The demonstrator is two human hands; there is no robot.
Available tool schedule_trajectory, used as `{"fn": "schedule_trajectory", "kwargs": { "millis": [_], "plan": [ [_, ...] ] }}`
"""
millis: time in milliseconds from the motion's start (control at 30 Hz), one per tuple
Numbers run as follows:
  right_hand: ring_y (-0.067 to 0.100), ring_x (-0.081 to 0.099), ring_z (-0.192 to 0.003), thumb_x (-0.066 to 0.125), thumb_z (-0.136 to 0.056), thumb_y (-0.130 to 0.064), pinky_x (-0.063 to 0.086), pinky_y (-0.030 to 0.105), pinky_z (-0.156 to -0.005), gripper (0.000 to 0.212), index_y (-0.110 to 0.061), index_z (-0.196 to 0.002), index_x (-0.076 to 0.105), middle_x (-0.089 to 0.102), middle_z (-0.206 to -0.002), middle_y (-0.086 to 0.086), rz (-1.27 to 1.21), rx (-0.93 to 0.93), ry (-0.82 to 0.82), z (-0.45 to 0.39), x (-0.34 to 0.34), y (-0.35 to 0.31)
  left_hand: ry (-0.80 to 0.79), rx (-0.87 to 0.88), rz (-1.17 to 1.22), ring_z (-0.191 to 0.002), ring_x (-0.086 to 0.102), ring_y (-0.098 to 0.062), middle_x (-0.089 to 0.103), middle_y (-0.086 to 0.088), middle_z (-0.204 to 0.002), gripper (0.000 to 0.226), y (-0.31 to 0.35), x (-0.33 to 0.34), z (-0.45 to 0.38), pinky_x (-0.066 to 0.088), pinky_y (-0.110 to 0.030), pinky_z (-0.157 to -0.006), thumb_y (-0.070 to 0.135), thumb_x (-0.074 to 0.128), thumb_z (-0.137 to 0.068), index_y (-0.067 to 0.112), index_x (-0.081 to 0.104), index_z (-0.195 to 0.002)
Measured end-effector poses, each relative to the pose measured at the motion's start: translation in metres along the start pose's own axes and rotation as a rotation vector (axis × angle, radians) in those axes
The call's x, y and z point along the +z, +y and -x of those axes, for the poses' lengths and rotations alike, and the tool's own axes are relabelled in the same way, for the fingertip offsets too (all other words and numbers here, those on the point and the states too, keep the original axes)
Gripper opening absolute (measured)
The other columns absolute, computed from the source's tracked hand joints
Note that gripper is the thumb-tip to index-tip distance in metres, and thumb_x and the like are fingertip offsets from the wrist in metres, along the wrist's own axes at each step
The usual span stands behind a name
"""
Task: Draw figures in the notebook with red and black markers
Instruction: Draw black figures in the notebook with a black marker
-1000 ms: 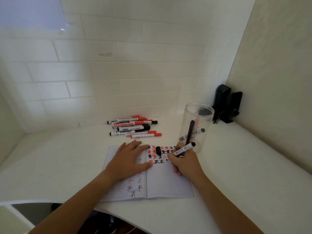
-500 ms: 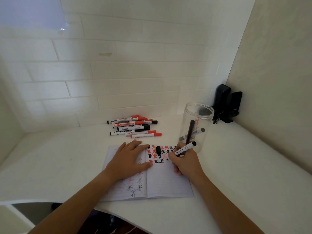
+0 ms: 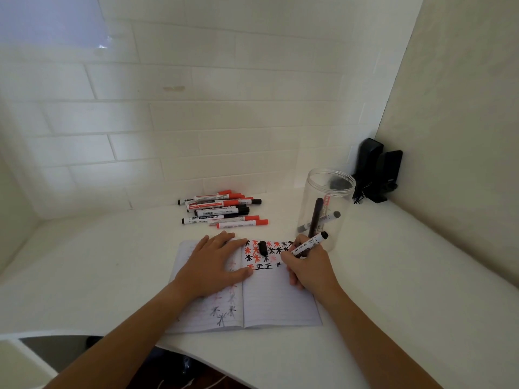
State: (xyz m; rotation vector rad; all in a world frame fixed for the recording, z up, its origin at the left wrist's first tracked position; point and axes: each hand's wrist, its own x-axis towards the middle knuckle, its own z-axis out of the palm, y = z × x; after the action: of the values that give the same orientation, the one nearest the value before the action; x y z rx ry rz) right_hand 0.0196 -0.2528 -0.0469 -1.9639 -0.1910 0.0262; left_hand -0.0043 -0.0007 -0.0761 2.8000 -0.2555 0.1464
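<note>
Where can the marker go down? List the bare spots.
Bare desk left of the notebook, between it and the left wall. More bare desk right of the jar. Crowded between the marker pile, notebook and jar.

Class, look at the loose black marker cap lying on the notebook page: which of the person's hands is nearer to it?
Left. The left hand lies flat on the notebook, fingertips just beside the black cap. The right hand, gripping a black marker, sits slightly farther off on the cap's other side.
</note>
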Motion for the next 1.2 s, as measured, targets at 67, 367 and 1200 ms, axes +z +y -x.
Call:
{"fn": "schedule_trajectory", "kwargs": {
  "millis": [67,367,1200],
  "plan": [
    [0.021,0.057,-0.039,0.069,-0.093,-0.013,0.045,0.025,-0.039,0.025,0.002,-0.086,0.049,0.064,-0.064,0.025,0.001,-0.001,-0.002,-0.0005,0.0003,0.0009,0.000,0.001,-0.001,-0.150,0.018,-0.012,0.025,0.009,-0.163,0.095,0.0001,0.0000,0.0001,0.005,-0.041,-0.125,0.096,0.021,-0.073,0.044,0.026,-0.153],
    [0.021,0.059,-0.039,0.069,-0.091,-0.011,0.047,0.027,-0.039,0.024,0.003,-0.085,0.050,0.065,-0.062,0.024,0.008,0.014,0.018,-0.0011,0.0003,0.0013,0.006,0.000,0.002,-0.150,0.018,-0.011,0.026,0.010,-0.162,0.088,-0.0010,0.0012,-0.0011,0.006,-0.041,-0.125,0.092,0.029,-0.077,0.045,0.027,-0.153],
    [0.014,0.053,-0.038,0.071,-0.095,-0.016,0.044,0.022,-0.042,0.027,0.001,-0.086,0.052,0.061,-0.057,0.014,0.059,-0.100,-0.077,0.0022,0.0019,-0.0013,0.010,0.002,0.008,-0.149,0.019,-0.011,0.027,0.009,-0.162,0.095,-0.0008,0.0009,-0.0003,0.008,-0.042,-0.125,0.096,0.023,-0.073,0.045,0.027,-0.153]
  ]
}}
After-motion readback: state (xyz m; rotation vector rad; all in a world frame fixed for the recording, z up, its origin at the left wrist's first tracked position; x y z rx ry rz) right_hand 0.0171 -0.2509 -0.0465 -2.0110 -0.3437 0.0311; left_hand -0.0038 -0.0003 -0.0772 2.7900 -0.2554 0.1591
